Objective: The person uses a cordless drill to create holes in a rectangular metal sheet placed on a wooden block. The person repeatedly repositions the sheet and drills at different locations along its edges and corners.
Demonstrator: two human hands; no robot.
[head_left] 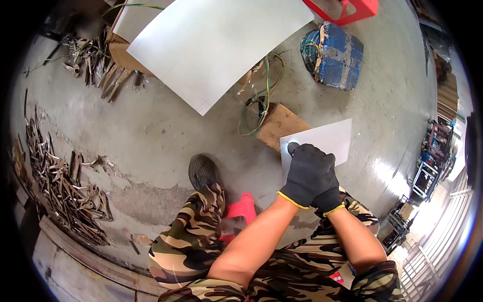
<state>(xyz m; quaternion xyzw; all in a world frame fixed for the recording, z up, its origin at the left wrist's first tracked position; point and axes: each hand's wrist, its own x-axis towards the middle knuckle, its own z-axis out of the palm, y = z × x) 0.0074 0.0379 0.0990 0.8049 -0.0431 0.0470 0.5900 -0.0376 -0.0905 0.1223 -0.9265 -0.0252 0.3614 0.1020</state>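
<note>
Head view: small sheet point(334, 138) right of centre, partly over wooden block point(283, 125). Gloved left hand point(311, 168) over its lower part, fingers curled; whether round anything, cannot tell. Right hand point(328, 200) just below, mostly hidden behind left; its fingers cannot be made out. Work on small sheet looks under way: dark tip point(293, 147) near left edge, no finished result visible. Large sheet point(216, 50), top centre, untouched by hands.

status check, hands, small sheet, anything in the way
Gloved left hand overlapping right hand at small pale sheet, grip unclear. Sheet overlaps wooden block in view. Looped cable by block, apart from hands.
</note>
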